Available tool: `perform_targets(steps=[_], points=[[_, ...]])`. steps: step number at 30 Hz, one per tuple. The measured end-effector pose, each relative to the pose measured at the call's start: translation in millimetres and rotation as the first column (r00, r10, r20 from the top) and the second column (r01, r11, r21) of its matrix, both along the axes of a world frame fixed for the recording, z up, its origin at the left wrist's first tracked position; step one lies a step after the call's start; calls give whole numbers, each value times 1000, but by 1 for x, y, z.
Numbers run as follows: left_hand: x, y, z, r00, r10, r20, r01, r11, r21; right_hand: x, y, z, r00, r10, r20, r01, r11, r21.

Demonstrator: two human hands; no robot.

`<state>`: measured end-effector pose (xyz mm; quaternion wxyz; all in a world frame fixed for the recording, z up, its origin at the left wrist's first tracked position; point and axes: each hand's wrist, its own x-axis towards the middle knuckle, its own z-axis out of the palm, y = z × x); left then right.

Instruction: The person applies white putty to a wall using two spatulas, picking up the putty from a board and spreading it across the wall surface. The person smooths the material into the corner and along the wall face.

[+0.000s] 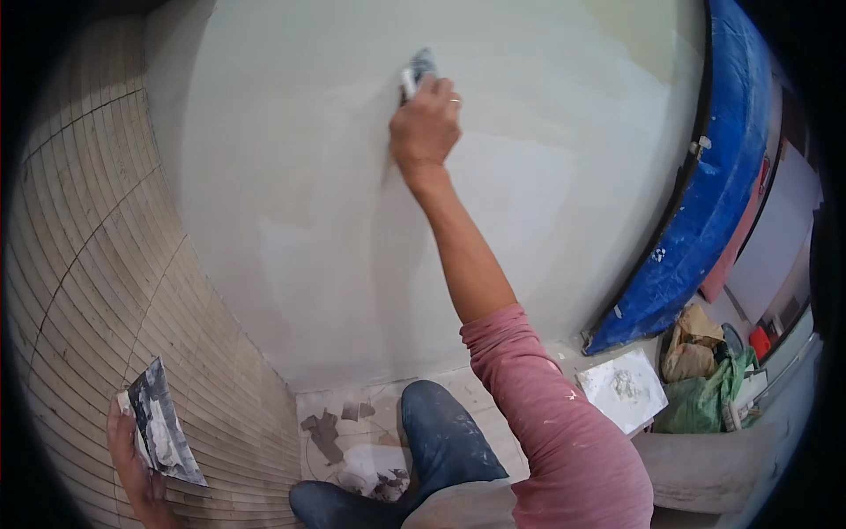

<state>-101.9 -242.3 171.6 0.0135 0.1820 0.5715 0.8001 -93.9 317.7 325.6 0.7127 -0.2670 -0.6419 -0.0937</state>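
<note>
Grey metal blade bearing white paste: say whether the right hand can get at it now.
Probably yes: nothing visible blocks the way, and the left hand holds the blade in the open. The right hand, however, is occupied with a small grey-and-white scraper at the pale wall.

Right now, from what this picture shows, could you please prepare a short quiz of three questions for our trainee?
1. True or false: the left hand holds a scraper with white paste on it.
2. What colour is the long cover at the right of the picture: a) green, b) blue, c) yellow?
3. Fill in: the right hand holds a tool up at the pale ____.

Key: 1. True. 2. b. 3. wall.
</note>
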Motion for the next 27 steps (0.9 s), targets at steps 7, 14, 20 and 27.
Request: perform_targets(steps=[7, 14, 20, 27], points=[[-10, -10, -3, 998, -59, -32, 57, 998, -39, -7, -31, -48, 900, -2, 437, -142, 944, 297], [-6, -9, -3, 1000, 24, 19, -23, 1000, -6, 131, 88, -40, 967, 6, 255, -89, 945, 315], [-9, -3, -9, 991, 110, 81, -110, 994, -8, 196, 199, -18, 966, -215, 141, 145, 908, 393], [-20, -6, -21, 997, 73, 23, -70, 991, -113, 177, 216, -89, 935, -182, 304, 82, 946, 314]])
